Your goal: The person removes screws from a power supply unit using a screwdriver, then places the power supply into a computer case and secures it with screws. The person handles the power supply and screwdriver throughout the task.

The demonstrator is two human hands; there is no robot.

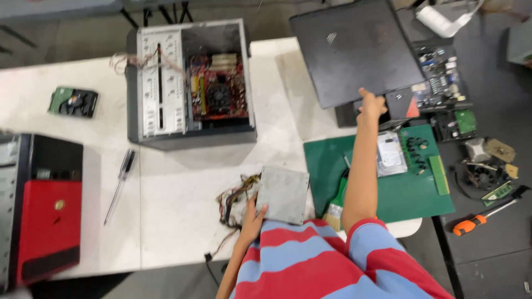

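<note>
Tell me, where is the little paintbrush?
In the head view, the paintbrush lies on the green mat, at its near left corner, right beside the person's outstretched right arm and just right of the grey metal box.

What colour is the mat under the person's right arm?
Green; the mat shows best in the head view.

A computer repair workshop: an opened tower case (191,83) stands at twelve o'clock on the white workbench (183,188), loose circuit boards (440,77) and a screwdriver (482,217) scattered at three o'clock.
</note>
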